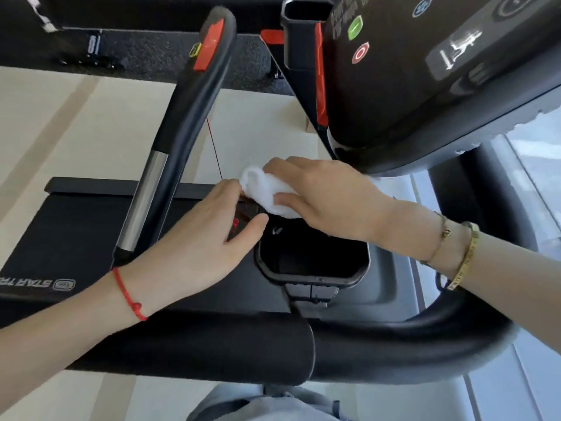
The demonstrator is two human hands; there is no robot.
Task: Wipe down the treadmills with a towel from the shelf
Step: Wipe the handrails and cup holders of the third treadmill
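Her right hand [318, 196] grips the bunched white towel [267, 194], thumb under, fingers curled over it, pressing it at the far rim of the treadmill's cup holder [312, 278]. The left hand [209, 235] pinches something small and dark just beside the towel.

Towel [267, 194]: plain white, no pattern. Treadmill console [425, 71]: black, with one green button [355, 28] and one red button [360, 53], white running-figure graphic, blue round icon. Side handrail [194, 110]: black with a silver metal section and a red-orange tab near its top. Belt deck [60, 238]: black, pale grey lettering. Cup holder [312, 278]: black. Left wrist: thin red string bracelet [129, 296]. Right wrist: gold bangle [464, 256]. Floor [60, 123]: cream, with a speckled black mat beyond.
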